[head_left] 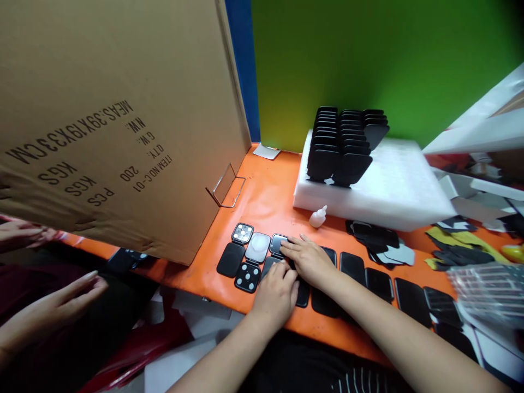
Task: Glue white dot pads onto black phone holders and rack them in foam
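Note:
Flat rounded black plates lie in two rows along the orange table. My left hand (275, 290) is over the near row, fingers bent and held together at a dark plate (268, 266). What sits under those fingers is hidden. Beside it, my right hand (310, 261) lies palm down with its fingers stretched out. Its fingertips touch the edge of a plate with a shiny grey face (278, 244). To the left are a pale-faced plate (257, 247), a plain black plate (230, 260) and two plates with white round dots, one at the back (242, 233) and one nearer (247, 277).
A white foam block (401, 180) holds rows of upright black plates (344, 144). Before it stands a small white dropper bottle (317, 217). A large carton (123, 109) and wire stand (227, 188) are left. A co-worker's hand (73, 297) shows beyond. Gloves (462, 248) lie right.

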Tool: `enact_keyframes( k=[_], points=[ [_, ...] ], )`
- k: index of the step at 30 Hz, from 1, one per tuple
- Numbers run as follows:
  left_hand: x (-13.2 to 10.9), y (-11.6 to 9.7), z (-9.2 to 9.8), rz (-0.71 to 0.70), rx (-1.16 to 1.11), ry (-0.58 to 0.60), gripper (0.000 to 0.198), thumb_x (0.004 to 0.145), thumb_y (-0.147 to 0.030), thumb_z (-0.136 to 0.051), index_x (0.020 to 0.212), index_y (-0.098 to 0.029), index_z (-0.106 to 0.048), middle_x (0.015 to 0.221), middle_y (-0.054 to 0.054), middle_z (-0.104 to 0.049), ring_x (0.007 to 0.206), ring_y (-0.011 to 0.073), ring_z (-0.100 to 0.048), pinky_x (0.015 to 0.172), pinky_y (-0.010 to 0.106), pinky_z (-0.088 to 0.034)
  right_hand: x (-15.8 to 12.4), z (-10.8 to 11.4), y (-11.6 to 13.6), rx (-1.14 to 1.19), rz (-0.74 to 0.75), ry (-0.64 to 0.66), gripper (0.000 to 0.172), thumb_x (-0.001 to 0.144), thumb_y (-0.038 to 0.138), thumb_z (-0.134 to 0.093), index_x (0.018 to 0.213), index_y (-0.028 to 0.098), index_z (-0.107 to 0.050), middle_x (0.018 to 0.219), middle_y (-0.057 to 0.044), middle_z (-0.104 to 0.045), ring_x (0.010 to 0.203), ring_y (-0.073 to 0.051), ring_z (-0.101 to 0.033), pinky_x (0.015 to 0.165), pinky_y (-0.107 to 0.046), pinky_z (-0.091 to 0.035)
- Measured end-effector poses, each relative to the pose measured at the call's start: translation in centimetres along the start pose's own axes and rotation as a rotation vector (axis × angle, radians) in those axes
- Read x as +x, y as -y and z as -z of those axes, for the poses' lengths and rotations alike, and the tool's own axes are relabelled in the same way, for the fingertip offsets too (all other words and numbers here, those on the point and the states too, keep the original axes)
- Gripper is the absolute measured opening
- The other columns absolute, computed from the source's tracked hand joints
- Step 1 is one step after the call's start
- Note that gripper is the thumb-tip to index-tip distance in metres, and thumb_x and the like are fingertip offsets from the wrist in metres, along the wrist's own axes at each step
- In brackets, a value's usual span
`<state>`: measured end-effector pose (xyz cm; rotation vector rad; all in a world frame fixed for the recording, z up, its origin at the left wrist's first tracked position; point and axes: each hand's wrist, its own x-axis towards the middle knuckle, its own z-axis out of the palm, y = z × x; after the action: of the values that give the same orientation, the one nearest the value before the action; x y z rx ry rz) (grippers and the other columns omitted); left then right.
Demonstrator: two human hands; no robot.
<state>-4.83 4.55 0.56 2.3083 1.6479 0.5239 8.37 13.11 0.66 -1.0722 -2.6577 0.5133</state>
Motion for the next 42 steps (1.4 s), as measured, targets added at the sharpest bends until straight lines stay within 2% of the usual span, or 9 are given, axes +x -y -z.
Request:
enact_keyframes(
  k=[5,9,13,17,22,25,33,36,42],
  points=[
    [0.0,0.2,0.2,-0.016,0.003,-0.018,0.013,0.081,-0.017,-0.045,0.091,-0.019,-0.052,0.097,0.007,-0.050,0.092,0.0210,-0.049,0.079,0.037,-0.046,-0.4,0.4,2.2,0.030,-0.134,-0.048,0.035,0.080,0.017,-0.043,0.112,0.026,-0.057,0.124,-0.002,-0.052,0.126,-0.024,-0.028,0.103,-0.045,-0.021],
    [0.4,0.1,0.7,-0.022,-0.050,-0.036,0.017,0.082,-0.019,-0.045,0.096,-0.021,-0.053,0.097,0.006,-0.052,0.094,0.0208,-0.050,0.081,0.037,-0.046,-4.3,1.5,3.0,0.077,-0.276,-0.171,0.034,0.084,0.017,-0.037,0.109,0.025,-0.057,0.116,-0.003,-0.056,0.114,-0.019,-0.042,0.094,-0.035,-0.035],
    [0.1,0.2,1.8,-0.024,-0.097,-0.085,0.019,0.082,-0.022,-0.045,0.099,-0.023,-0.055,0.103,0.005,-0.052,0.100,0.0212,-0.048,0.086,0.038,-0.042,-9.6,4.6,-2.1,-0.048,-0.543,-0.272,0.027,0.085,0.025,-0.039,0.100,0.022,-0.061,0.098,-0.007,-0.062,0.095,-0.022,-0.052,0.083,-0.036,-0.041],
    [-2.1,2.2,3.5,-0.014,-0.086,-0.175,0.018,0.082,-0.022,-0.046,0.096,-0.023,-0.058,0.103,0.005,-0.054,0.099,0.0210,-0.049,0.087,0.038,-0.041,-12.1,7.6,-9.1,-0.270,-0.746,-0.234,0.034,0.085,0.033,-0.036,0.107,0.019,-0.059,0.106,-0.011,-0.057,0.096,-0.026,-0.052,0.082,-0.038,-0.040],
    [-5.6,6.2,5.9,0.143,-0.020,-0.262,0.019,0.083,-0.024,-0.045,0.096,-0.020,-0.058,0.100,0.006,-0.055,0.095,0.0198,-0.052,0.084,0.035,-0.041,-11.4,8.3,-12.9,-0.384,-0.700,0.032,0.046,0.082,0.044,-0.041,0.123,0.025,-0.047,0.111,-0.013,-0.050,0.095,-0.029,-0.052,0.075,-0.038,-0.042],
    [-5.6,6.9,7.2,0.225,0.049,-0.252,0.019,0.083,-0.027,-0.044,0.095,-0.020,-0.058,0.100,0.006,-0.055,0.095,0.0199,-0.052,0.084,0.033,-0.040,-11.3,8.3,-13.6,-0.421,-0.601,0.076,0.046,0.080,0.046,-0.043,0.119,0.024,-0.050,0.106,-0.013,-0.051,0.093,-0.029,-0.052,0.073,-0.038,-0.043],
    [-0.7,4.8,7.7,0.309,0.271,-0.033,0.028,0.083,-0.035,-0.043,0.108,-0.023,-0.051,0.098,0.006,-0.058,0.092,0.0242,-0.052,0.076,0.035,-0.039,-11.7,9.5,-13.0,-0.325,-0.551,-0.052,0.027,0.077,0.045,-0.048,0.083,0.019,-0.056,0.089,-0.009,-0.055,0.084,-0.024,-0.052,0.067,-0.032,-0.039],
    [0.5,4.8,7.2,0.353,0.353,0.027,0.037,0.080,-0.044,-0.047,0.111,-0.023,-0.049,0.094,0.008,-0.057,0.090,0.0267,-0.052,0.072,0.036,-0.039,-12.3,10.1,-11.3,-0.172,-0.607,-0.109,0.029,0.080,0.045,-0.043,0.069,0.020,-0.052,0.078,-0.006,-0.056,0.073,-0.019,-0.053,0.062,-0.029,-0.037],
    [1.4,4.6,6.9,0.422,0.379,0.112,0.051,0.073,-0.049,-0.054,0.117,-0.023,-0.044,0.096,0.010,-0.055,0.091,0.0272,-0.051,0.072,0.035,-0.039,-14.1,9.0,-6.6,0.127,-0.732,-0.280,0.033,0.075,0.053,-0.047,0.067,0.021,-0.051,0.062,0.000,-0.053,0.056,-0.015,-0.048,0.053,-0.025,-0.036]
  ],
)
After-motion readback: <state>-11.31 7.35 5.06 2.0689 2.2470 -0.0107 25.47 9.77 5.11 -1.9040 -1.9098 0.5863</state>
